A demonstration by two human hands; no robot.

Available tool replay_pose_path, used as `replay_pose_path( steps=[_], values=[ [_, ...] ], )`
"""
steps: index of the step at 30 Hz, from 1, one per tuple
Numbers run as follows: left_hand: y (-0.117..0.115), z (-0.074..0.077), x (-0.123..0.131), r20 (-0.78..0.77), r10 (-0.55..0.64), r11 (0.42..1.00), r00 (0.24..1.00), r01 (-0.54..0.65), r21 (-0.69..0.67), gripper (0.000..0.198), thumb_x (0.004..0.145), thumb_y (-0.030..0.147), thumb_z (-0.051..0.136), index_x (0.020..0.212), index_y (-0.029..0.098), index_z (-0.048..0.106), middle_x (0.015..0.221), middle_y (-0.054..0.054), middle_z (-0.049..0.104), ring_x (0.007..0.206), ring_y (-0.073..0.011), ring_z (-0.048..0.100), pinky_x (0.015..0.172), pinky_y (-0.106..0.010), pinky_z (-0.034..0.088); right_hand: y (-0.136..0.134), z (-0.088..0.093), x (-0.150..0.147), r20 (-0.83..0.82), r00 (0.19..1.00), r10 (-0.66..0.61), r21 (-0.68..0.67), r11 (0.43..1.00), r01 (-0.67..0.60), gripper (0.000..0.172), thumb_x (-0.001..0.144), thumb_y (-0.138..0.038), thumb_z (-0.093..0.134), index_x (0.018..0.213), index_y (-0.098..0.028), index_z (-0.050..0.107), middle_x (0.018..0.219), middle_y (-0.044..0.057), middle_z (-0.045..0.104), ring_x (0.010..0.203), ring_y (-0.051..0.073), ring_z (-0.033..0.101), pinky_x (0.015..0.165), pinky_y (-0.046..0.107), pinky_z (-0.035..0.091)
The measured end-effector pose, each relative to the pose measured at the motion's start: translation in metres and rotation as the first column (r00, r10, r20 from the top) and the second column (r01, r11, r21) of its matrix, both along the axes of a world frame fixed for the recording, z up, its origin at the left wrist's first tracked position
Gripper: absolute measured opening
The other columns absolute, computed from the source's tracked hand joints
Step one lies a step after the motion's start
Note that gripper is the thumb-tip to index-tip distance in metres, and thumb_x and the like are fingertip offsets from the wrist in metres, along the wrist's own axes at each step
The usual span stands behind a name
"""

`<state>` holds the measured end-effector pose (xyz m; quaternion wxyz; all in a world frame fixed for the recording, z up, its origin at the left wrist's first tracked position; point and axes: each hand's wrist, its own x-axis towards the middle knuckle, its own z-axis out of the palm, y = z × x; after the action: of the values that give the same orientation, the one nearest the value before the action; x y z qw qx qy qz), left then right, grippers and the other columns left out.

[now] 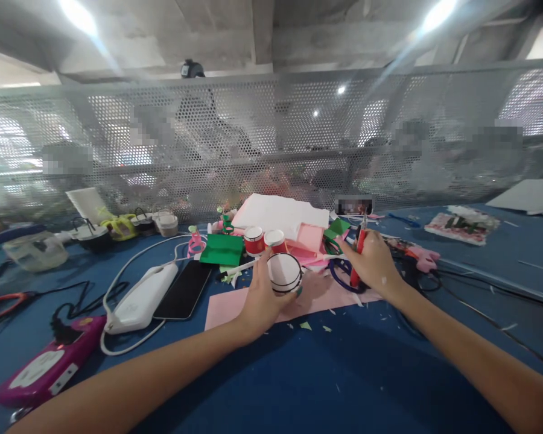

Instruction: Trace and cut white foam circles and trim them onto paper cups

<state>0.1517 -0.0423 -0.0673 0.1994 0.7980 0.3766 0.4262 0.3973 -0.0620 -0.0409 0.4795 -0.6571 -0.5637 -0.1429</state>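
Note:
My left hand (263,298) is closed around a small white paper cup (284,270) with black lines round its rim, held over a pink paper sheet (235,306). In my right hand (373,259), a red pen (361,240) stands nearly upright, its dark end pointing up. Blue scissor handles (339,276) lie just beside this hand. Behind the white cup are two small red cups with white tops, one red cup (254,242) and another red cup (275,241).
Green paper (221,249), a black phone (185,290), a white power bank (142,295) and a purple power strip (49,367) lie to the left. White sheets (280,212) are piled behind. A pink glue gun (425,258) with its cable lies right. Paper scraps dot the blue table (308,380).

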Motion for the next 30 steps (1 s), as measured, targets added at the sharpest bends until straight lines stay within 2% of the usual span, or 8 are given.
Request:
replay_pose_path(
  steps=[3, 8, 12, 16, 21, 24, 27, 30],
  values=[
    [-0.003, 0.002, 0.000, -0.030, -0.004, 0.998, 1.000, 0.006, 0.067, 0.085, 0.070, 0.032, 0.075, 0.139, 0.022, 0.027, 0.139, -0.015, 0.038, 0.134, -0.0302, 0.038, 0.112, -0.049, 0.031, -0.006, 0.002, -0.003, -0.033, 0.998, -0.045, -0.099, 0.994, 0.041, 0.034, 0.082, -0.054, 0.046, 0.066, -0.027, 0.034, 0.062, 0.006, 0.054, 0.069, 0.028, 0.059, 0.067, 0.038, 0.044],
    [-0.008, 0.006, 0.000, -0.044, 0.011, 0.994, 0.999, -0.006, 0.113, 0.084, 0.068, 0.039, 0.078, 0.136, 0.021, 0.032, 0.129, -0.014, 0.046, 0.125, -0.0286, 0.046, 0.108, -0.047, 0.036, -0.014, 0.005, -0.010, -0.142, 0.951, 0.274, -0.078, 0.955, -0.287, 0.031, 0.088, -0.052, 0.040, 0.075, -0.024, 0.043, 0.059, 0.003, 0.059, 0.059, 0.022, 0.061, 0.065, 0.035, 0.046],
    [-0.008, 0.006, 0.000, -0.017, 0.008, 0.991, 1.000, -0.006, 0.135, 0.086, 0.065, 0.040, 0.080, 0.134, 0.022, 0.033, 0.128, -0.012, 0.047, 0.124, -0.0280, 0.048, 0.108, -0.046, 0.037, -0.020, 0.003, -0.025, -0.405, 0.775, 0.485, -0.074, 0.828, -0.556, 0.030, 0.083, -0.051, 0.054, 0.087, -0.021, 0.053, 0.077, 0.005, 0.069, 0.071, 0.022, 0.068, 0.068, 0.034, 0.053],
    [-0.006, 0.002, -0.001, -0.014, -0.013, 0.987, 1.000, 0.015, 0.161, 0.090, 0.064, 0.040, 0.081, 0.137, 0.024, 0.030, 0.133, -0.013, 0.046, 0.128, -0.0290, 0.046, 0.108, -0.046, 0.037, -0.029, 0.005, -0.048, -0.536, 0.631, 0.561, -0.143, 0.676, -0.723, 0.030, 0.072, -0.042, 0.067, 0.091, -0.020, 0.062, 0.094, 0.007, 0.072, 0.091, 0.025, 0.068, 0.081, 0.037, 0.054],
    [-0.006, 0.002, -0.001, -0.062, -0.002, 0.988, 0.998, 0.012, 0.155, 0.088, 0.064, 0.039, 0.081, 0.135, 0.023, 0.032, 0.130, -0.014, 0.049, 0.125, -0.0303, 0.048, 0.105, -0.048, 0.040, -0.035, 0.008, -0.064, -0.586, 0.641, 0.496, -0.092, 0.745, -0.660, 0.030, 0.064, -0.036, 0.070, 0.087, -0.018, 0.065, 0.090, 0.009, 0.074, 0.084, 0.025, 0.070, 0.080, 0.039, 0.056],
    [-0.007, 0.003, 0.000, -0.081, 0.017, 0.987, 0.997, -0.004, 0.162, 0.087, 0.064, 0.038, 0.081, 0.135, 0.023, 0.032, 0.129, -0.013, 0.049, 0.125, -0.0310, 0.048, 0.105, -0.048, 0.040, -0.032, 0.004, -0.064, -0.616, 0.583, 0.530, 0.005, 0.742, -0.670, 0.029, 0.062, -0.034, 0.071, 0.086, -0.019, 0.064, 0.092, 0.010, 0.074, 0.087, 0.025, 0.070, 0.084, 0.040, 0.055],
    [-0.008, 0.003, 0.001, -0.102, 0.019, 0.985, 0.995, -0.001, 0.170, 0.087, 0.065, 0.036, 0.081, 0.136, 0.023, 0.031, 0.130, -0.014, 0.049, 0.127, -0.0310, 0.047, 0.106, -0.048, 0.039, -0.029, -0.001, -0.060, -0.640, 0.544, 0.543, 0.033, 0.726, -0.686, 0.022, 0.063, -0.033, 0.073, 0.071, -0.022, 0.055, 0.094, 0.009, 0.074, 0.088, 0.024, 0.070, 0.085, 0.039, 0.055],
    [-0.008, 0.003, 0.001, -0.116, 0.017, 0.983, 0.993, 0.004, 0.181, 0.085, 0.066, 0.036, 0.080, 0.135, 0.022, 0.031, 0.131, -0.014, 0.048, 0.127, -0.0304, 0.046, 0.106, -0.047, 0.039, -0.027, -0.003, -0.057, -0.652, 0.542, 0.530, 0.017, 0.725, -0.688, 0.031, 0.065, -0.032, 0.073, 0.062, -0.024, 0.043, 0.093, 0.008, 0.074, 0.087, 0.023, 0.070, 0.082, 0.038, 0.055]
  ],
)
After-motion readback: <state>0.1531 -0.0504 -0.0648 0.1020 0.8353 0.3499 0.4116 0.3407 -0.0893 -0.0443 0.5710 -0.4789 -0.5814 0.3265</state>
